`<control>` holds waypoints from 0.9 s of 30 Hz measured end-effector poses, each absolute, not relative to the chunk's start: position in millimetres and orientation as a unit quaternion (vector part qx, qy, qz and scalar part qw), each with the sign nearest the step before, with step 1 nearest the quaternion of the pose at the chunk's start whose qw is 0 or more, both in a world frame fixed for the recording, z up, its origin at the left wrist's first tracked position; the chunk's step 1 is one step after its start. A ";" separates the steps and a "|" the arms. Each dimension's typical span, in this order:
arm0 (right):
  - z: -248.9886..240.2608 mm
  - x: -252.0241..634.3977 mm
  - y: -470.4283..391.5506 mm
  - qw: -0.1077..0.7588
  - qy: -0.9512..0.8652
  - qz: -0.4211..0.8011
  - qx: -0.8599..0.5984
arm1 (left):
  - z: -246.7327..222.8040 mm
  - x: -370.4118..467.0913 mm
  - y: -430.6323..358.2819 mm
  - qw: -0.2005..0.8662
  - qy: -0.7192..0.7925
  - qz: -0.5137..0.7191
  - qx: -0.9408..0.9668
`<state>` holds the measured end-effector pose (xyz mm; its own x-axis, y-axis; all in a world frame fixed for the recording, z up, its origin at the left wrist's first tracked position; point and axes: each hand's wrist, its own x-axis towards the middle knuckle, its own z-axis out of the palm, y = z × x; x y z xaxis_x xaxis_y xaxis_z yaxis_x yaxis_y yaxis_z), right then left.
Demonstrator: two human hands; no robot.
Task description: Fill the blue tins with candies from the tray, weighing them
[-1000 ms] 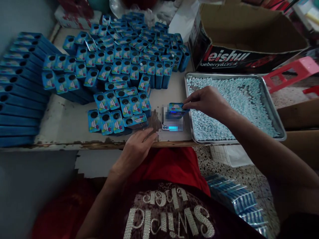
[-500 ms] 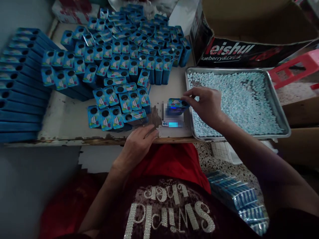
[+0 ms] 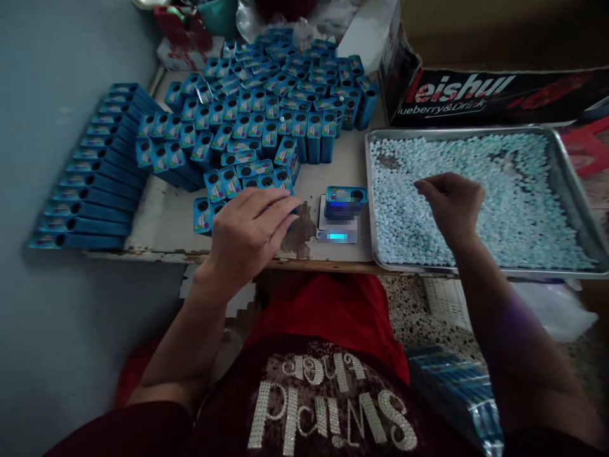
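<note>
A blue box (image 3: 346,202) with a round hole in its top stands on a small scale (image 3: 337,231) that has a lit display. Over the metal tray (image 3: 372,209) of pale blue candies (image 3: 419,235), my right hand (image 3: 451,203) has its fingertips pinched together; what they hold, if anything, is too small to make out. My left hand (image 3: 252,235) is above the front of the grouped blue boxes (image 3: 238,133), its fingers stretched out and somewhat apart, holding nothing visible. It hides part of the nearest boxes.
Behind the tray stands a large black carton (image 3: 495,95). More blue boxes (image 3: 95,171) lean in a row at the left by the wall. A red plastic stool (image 3: 587,149) is at the right edge. Wrapped blue packs (image 3: 457,387) lie below the table.
My right hand has left the box on the scale and moved right over the candies. My left hand has moved left and up over the front boxes. The view has shifted too.
</note>
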<state>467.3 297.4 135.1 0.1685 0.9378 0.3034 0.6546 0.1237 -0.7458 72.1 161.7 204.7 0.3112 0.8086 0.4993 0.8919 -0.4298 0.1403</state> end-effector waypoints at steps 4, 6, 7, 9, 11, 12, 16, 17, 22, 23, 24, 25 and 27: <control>103.0 484.1 304.6 0.410 -0.623 0.145 -0.650 | 222.1 100.6 189.3 0.060 -0.527 -0.211 -0.821; 99.5 487.1 305.9 0.408 -0.635 0.125 -0.644 | 222.8 113.6 205.6 0.051 -0.531 -0.183 -0.826; 100.4 486.9 305.2 0.407 -0.641 0.116 -0.641 | 221.2 118.9 213.3 0.044 -0.532 -0.170 -0.829; 104.8 484.0 301.6 0.413 -0.650 0.105 -0.629 | 215.2 126.9 226.4 0.025 -0.528 -0.145 -0.836; 110.1 478.7 296.6 0.432 -0.664 0.113 -0.599 | 207.4 131.5 235.6 0.003 -0.520 -0.126 -0.845; 112.7 475.5 294.3 0.442 -0.671 0.125 -0.582 | 203.5 132.6 238.9 -0.007 -0.515 -0.118 -0.849; 128.5 457.0 289.6 0.462 -0.676 0.188 -0.542 | 190.8 128.7 248.8 -0.039 -0.509 -0.094 -0.855; 134.8 449.8 289.3 0.459 -0.679 0.203 -0.536 | 188.2 126.4 251.4 -0.046 -0.509 -0.091 -0.854; 170.7 400.0 288.0 0.394 -0.760 0.236 -0.460 | 173.3 118.9 267.1 -0.053 -0.505 -0.105 -0.855; 175.0 391.4 287.7 0.377 -0.780 0.234 -0.442 | 169.6 119.5 270.4 -0.051 -0.507 -0.110 -0.853; 177.5 385.3 287.3 0.359 -0.798 0.231 -0.426 | 165.5 121.1 273.5 -0.054 -0.509 -0.115 -0.852; 178.1 382.3 286.9 0.342 -0.814 0.228 -0.411 | 161.0 123.7 276.4 -0.059 -0.510 -0.119 -0.850; 175.9 386.7 286.0 0.317 -0.833 0.220 -0.396 | 151.1 132.3 281.2 -0.078 -0.506 -0.131 -0.849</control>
<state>386.7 286.0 175.9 -0.4847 0.7999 0.3540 0.5211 0.5891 -0.6176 132.3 281.2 151.1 0.4539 0.8795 0.1430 0.8390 -0.4759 0.2640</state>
